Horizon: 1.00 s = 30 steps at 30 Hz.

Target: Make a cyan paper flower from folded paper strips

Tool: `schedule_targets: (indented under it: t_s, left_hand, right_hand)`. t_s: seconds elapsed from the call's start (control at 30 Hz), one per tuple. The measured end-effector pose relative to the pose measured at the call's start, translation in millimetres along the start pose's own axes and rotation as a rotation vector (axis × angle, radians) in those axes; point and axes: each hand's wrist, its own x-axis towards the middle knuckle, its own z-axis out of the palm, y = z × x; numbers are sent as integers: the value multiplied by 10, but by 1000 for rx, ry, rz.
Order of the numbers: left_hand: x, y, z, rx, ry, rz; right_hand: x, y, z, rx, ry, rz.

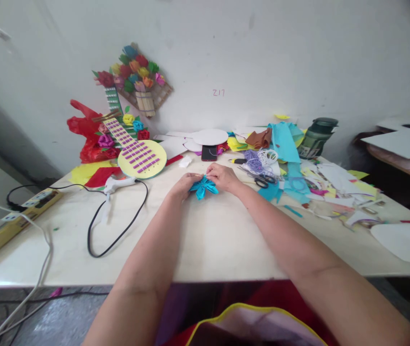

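Observation:
A blue paper flower point(204, 187) with several pointed petals is held just above the white table, in the middle of the view. My left hand point(186, 184) has its fingers closed on the flower's left side. On its upper right side, my right hand point(222, 177) pinches the flower with thumb and fingers. The two hands are close together at the flower's top edge, and their fingertips partly hide its centre. Beyond them lies a dark phone point(209, 153). A white glue gun point(115, 186) with a black cord rests to the left of my left hand.
Scissors point(264, 180), purple yarn point(257, 162) and blue crepe paper point(284, 142) lie to the right, near many paper scraps. A green bottle point(317, 138) stands behind. At left are a yellow banjo-shaped craft point(142, 158), a red bag point(88, 129) and a power strip point(17, 223).

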Motion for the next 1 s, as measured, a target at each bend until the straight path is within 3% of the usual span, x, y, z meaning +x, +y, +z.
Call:
schedule_targets:
  t_s: [0.3,0.63,1.0]
  left_hand:
    - [-17,43,16,-16,52,-39]
    - [18,-23,-10,-61,40,-4]
    - [31,-38,-7,12,53,23]
  right_hand:
    - [-12,-31,13,-48,42,-14]
    - [3,-99,-25,-51,24,39]
    - [-10,-1,-19,-15,-38,114]
